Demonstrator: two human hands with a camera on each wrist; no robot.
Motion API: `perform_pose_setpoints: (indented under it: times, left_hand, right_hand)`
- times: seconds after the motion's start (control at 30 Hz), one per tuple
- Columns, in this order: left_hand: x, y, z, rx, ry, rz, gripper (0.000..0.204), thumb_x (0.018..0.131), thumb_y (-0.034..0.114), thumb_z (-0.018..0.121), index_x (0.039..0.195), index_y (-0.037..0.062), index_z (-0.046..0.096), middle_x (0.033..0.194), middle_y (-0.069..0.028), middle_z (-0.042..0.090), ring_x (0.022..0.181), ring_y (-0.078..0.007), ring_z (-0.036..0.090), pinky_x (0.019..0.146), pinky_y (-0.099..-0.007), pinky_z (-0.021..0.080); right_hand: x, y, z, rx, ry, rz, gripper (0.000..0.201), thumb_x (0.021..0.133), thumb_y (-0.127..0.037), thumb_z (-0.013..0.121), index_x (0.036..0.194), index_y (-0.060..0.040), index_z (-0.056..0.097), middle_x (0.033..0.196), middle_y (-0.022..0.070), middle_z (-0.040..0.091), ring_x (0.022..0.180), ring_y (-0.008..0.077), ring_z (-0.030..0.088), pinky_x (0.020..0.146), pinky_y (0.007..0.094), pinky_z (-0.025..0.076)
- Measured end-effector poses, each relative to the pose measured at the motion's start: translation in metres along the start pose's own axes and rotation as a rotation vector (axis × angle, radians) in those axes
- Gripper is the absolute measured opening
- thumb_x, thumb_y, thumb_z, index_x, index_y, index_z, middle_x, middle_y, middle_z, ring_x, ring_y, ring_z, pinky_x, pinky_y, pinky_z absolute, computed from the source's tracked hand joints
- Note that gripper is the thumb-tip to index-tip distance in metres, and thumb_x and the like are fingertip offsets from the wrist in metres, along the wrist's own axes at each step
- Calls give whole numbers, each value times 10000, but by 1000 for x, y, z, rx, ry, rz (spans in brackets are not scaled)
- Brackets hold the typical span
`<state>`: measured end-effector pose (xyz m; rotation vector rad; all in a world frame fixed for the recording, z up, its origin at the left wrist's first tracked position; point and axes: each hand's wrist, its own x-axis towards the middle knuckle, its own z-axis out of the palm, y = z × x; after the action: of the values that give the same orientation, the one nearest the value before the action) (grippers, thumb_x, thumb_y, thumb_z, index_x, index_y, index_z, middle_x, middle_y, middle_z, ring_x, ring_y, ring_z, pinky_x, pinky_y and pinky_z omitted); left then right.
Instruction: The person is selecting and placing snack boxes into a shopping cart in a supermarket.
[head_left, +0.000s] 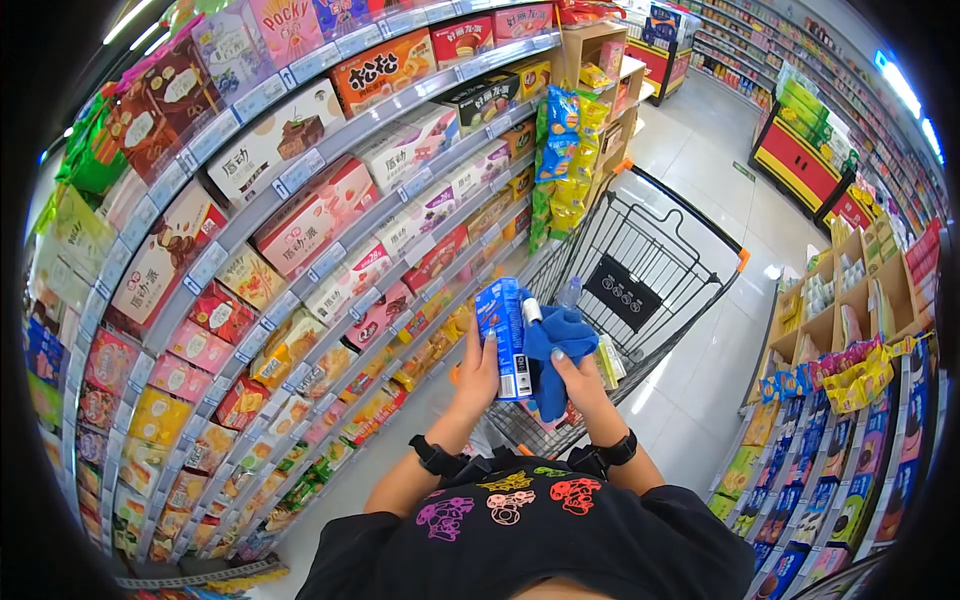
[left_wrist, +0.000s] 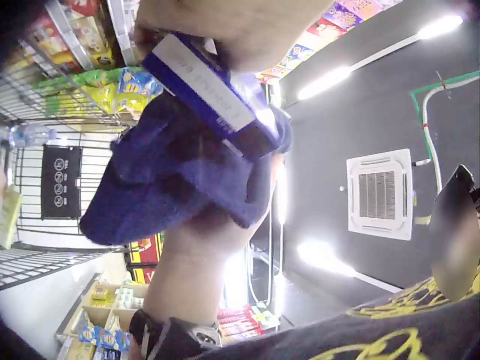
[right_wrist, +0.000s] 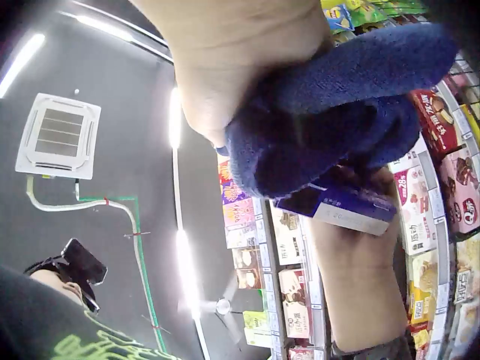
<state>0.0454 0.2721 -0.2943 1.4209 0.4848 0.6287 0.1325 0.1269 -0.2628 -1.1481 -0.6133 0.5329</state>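
Holding: the left hand grips a blue box upright, fingers curled round its lower half.
Right hand: the right hand clutches a blue cloth, fingers folded into the fabric, which is pressed against the box's right side.
Box position: in front of the chest, between the two hands, just above the near end of the shopping cart.
Left wrist view: the blue box lies across the blue cloth, touching it.
Right wrist view: the blue cloth is bunched in the fist, with the blue box just behind it.
Surroundings: snack shelves curve along the left; more shelves stand well apart on the right.
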Motion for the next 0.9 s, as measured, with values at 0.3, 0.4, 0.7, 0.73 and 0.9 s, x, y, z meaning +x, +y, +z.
perform_pose_setpoints:
  times: [0.3,0.4,0.7,0.73,0.9]
  left_hand:
    - [-17,17,2,-456,-411,-286,550,922,472,439,1328,104,395,1287,-52,481,1163,-178,491,989,-343,402]
    - [-21,25,7,-566,-364,-350,551,927,477,414,1324,94,399,1281,-75,497,1167,-198,499,995,-351,404]
    - [-6,-4,1,-451,-287,-416,600,945,526,311,1316,63,405,1265,-125,518,1162,-243,511,987,-389,417]
    - [-7,-4,4,-420,-273,-378,559,956,495,329,1300,63,419,1173,-79,564,1005,-190,584,880,-336,479]
    - [-17,-5,-2,95,-185,-415,369,967,340,415,1136,31,525,935,-20,597,829,-96,555,746,-245,448]
  right_hand:
    - [-3,17,20,-218,-336,-88,315,898,-146,546,1194,-42,508,1293,155,430,1216,283,406,1020,395,307]
    - [0,28,19,-347,-282,-175,348,921,-189,513,1222,-17,483,1297,155,434,1221,276,407,1024,397,312]
    - [-20,54,10,51,62,285,471,934,-323,519,1278,-13,431,1214,79,514,1112,153,467,948,315,389]
    - [-22,57,10,75,128,295,481,930,-329,526,1282,-16,428,1206,75,519,1102,151,473,940,313,394]
    - [-20,59,-2,175,319,379,421,870,-291,633,1184,-36,514,1080,48,588,969,122,542,849,287,446]
